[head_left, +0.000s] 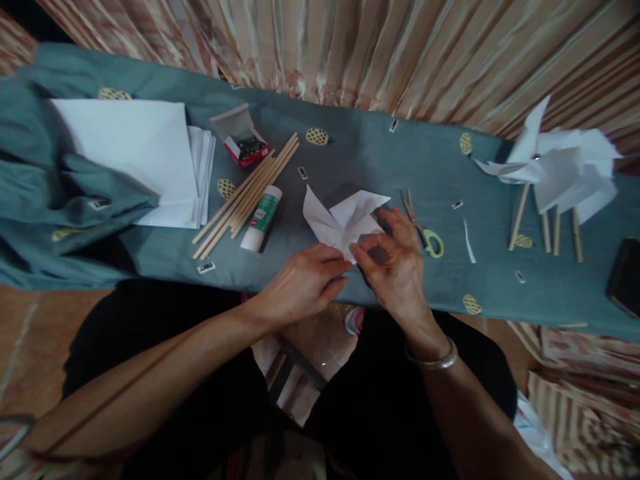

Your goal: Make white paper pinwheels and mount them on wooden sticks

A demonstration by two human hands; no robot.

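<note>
A white paper pinwheel [343,220] with several curved blades lies at the front middle of the cloth-covered table, with no stick seen on it. My left hand [310,280] pinches its near edge from the left. On the other side my right hand [397,260] grips the near right part between thumb and index finger, its other fingers raised. Scissors [425,233] with pale green handles lie just right of my right hand. A glue stick [263,219] with a green label rests to the left of the pinwheel.
Several wooden sticks [240,200] lie beside an open red box [245,147] of small dark pieces. White paper sheets [125,153] are stacked at left. Finished-looking pinwheels on sticks [560,167] lie at right, near a paper strip [469,241] and a dark phone-like object [625,277].
</note>
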